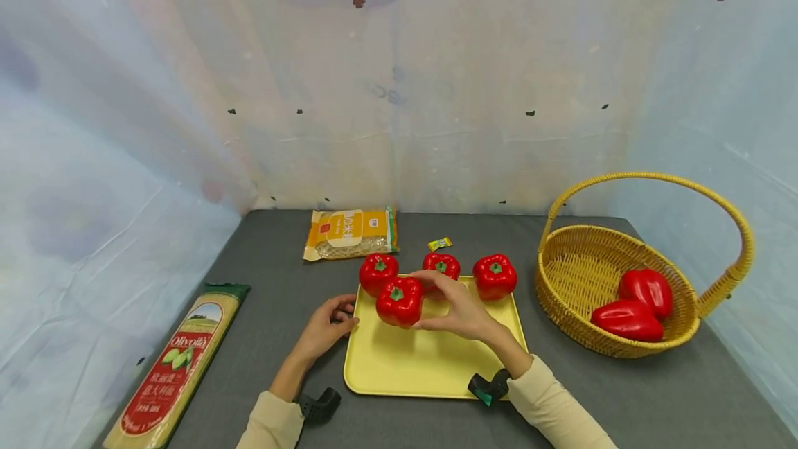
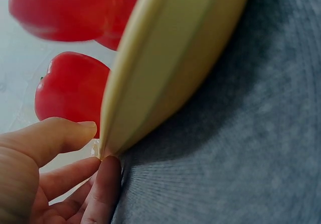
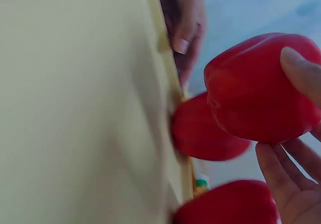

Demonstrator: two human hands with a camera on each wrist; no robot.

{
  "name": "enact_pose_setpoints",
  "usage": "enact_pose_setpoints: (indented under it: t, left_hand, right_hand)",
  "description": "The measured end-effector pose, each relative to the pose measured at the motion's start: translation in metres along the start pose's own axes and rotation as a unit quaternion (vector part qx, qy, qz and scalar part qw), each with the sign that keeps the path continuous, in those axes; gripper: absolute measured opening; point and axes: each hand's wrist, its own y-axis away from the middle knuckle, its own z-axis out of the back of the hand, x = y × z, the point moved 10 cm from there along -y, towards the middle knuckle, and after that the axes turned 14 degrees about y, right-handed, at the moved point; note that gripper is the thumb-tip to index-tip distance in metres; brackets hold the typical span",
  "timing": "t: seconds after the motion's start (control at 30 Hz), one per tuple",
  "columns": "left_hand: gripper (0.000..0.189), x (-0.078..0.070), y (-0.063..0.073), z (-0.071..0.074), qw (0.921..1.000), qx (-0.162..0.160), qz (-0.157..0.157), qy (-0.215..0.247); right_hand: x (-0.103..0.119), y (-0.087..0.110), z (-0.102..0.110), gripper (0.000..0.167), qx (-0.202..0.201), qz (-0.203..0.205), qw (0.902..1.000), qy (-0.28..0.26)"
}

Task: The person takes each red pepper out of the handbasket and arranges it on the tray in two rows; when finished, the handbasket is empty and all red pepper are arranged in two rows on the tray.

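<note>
My right hand [image 1: 458, 310] grips a red bell pepper [image 1: 399, 302] between thumb and fingers. In the right wrist view this held pepper [image 3: 261, 91] hangs above the yellow tray [image 3: 75, 108], apart from its surface. Along the tray's far side sit three more red bell peppers: one at the left corner [image 1: 377, 273], one in the middle [image 1: 441, 265] partly behind my right hand, and one at the right [image 1: 494, 276]. My left hand [image 1: 326, 331] is at the tray's left edge. The left wrist view shows its thumb and fingers [image 2: 103, 189] around the tray's rim [image 2: 150, 73].
A wicker basket [image 1: 564, 303] with a tall handle stands at the right, holding two red peppers [image 1: 630, 319]. Behind the tray lie an orange-and-clear food bag [image 1: 351, 233] and a small yellow packet [image 1: 439, 244]. A long pasta pack [image 1: 177, 366] lies at the left.
</note>
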Motion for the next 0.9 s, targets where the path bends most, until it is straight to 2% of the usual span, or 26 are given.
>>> enact_pose_setpoints:
  t: [0.17,0.43,0.67,0.9]
  left_hand:
    - [0.045,0.001,0.001,-0.001,1.0,0.005,-0.003,0.007]
    - [0.045,-0.001,0.001,-0.001,0.9999,0.008,-0.004,0.01]
    - [0.043,-0.004,0.002,-0.002,0.9996,0.015,-0.024,0.002]
    - [0.043,-0.001,0.001,-0.001,0.9999,0.01,-0.006,0.012]
  right_hand:
    - [-0.013,-0.003,-0.021,0.073,0.001,0.004,1.0,-0.001]
    - [-0.01,-0.01,-0.037,0.073,0.012,0.025,0.9989,0.037]
    - [-0.012,-0.013,-0.046,0.071,0.03,0.009,0.9985,0.046]
    - [-0.012,-0.013,-0.053,0.072,0.043,0.005,0.9975,0.057]
